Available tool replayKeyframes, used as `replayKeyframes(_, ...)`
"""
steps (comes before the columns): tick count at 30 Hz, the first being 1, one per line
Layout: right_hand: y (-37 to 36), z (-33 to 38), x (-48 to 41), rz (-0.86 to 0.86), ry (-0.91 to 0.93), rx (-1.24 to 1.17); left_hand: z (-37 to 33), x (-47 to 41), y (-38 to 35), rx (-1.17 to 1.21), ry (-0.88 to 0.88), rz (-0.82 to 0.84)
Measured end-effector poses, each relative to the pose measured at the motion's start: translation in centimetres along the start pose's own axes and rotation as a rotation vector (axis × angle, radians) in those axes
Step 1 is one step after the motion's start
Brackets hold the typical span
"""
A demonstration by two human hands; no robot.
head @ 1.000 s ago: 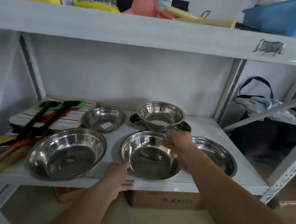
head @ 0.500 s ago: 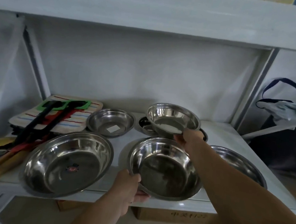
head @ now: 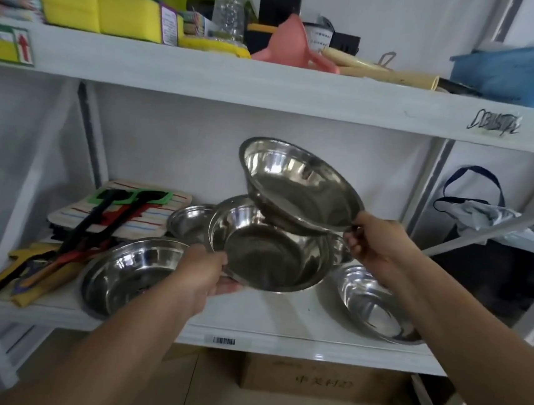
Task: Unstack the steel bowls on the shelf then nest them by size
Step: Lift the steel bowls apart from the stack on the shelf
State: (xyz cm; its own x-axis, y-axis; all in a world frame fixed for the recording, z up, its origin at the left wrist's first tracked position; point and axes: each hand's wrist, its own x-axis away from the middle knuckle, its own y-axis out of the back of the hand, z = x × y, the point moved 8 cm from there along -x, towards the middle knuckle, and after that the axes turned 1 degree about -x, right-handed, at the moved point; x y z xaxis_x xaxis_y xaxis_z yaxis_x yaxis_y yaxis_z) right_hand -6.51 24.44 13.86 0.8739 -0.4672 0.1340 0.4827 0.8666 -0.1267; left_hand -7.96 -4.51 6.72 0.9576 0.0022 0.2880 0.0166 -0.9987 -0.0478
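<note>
Yellow sponges [head: 101, 15], pink funnel [head: 294, 43], blue basket [head: 519, 74] sitting on upper shelf; striped cloth [head: 127, 213] lying left; cardboard box [head: 323, 379] sitting underneath.

A red arrow sign [head: 22, 45] pointing up was stuck on the top shelf edge [head: 270, 82]. Black scribbled writing [head: 494, 121] there was too messy to read. A barcode sticker [head: 224, 340] sat on the lower shelf edge [head: 310, 350]. The cardboard box [head: 323, 379] had Chinese letters, too blurry to read.
</note>
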Motion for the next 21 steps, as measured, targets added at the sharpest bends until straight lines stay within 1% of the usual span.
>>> replayKeyframes(4, -0.5, -1.1, 2.8, 0.054, 0.014, 0.145, -1.6, 1.9, 1.2, 0.038, -0.036, -0.009)
replayKeyframes(7, -1.0, -2.0, 3.7, 0.117, 0.036, 0.288, -2.4, 2.9, 1.9, 0.063, -0.055, 0.031)
replayKeyframes(9, -1.2, -2.4, 3.8, 0.128, 0.066, 0.35, -2.7, 3.2, 2.9, 0.084, -0.049, 0.034)
replayKeyframes(10, -1.4, -2.9, 3.6, 0.14, 0.059, 0.352, -2.6, 3.3, 3.3, 0.087, -0.044, 0.037)
replayKeyframes(13, -3.0, -4.7, 3.1, 0.206, -0.05, 0.254, -2.2, 3.2, 5.3, 0.038, -0.029, 0.053)
replayKeyframes(15, -4.6, -5.5, 2.9, 0.23, -0.052, 0.244, -2.2, 2.9, 7.0, 0.038, -0.019, 0.058)
replayKeyframes(18, -8.0, -6.3, 3.0, 0.251, -0.016, 0.24, -2.6, 1.9, 11.1, 0.104, 0.005, -0.029)
replayKeyframes(21, -12.0, -7.7, 2.9, 0.244, -0.016, 0.219, -3.0, 0.2, 15.2, 0.013, -0.05, -0.12)
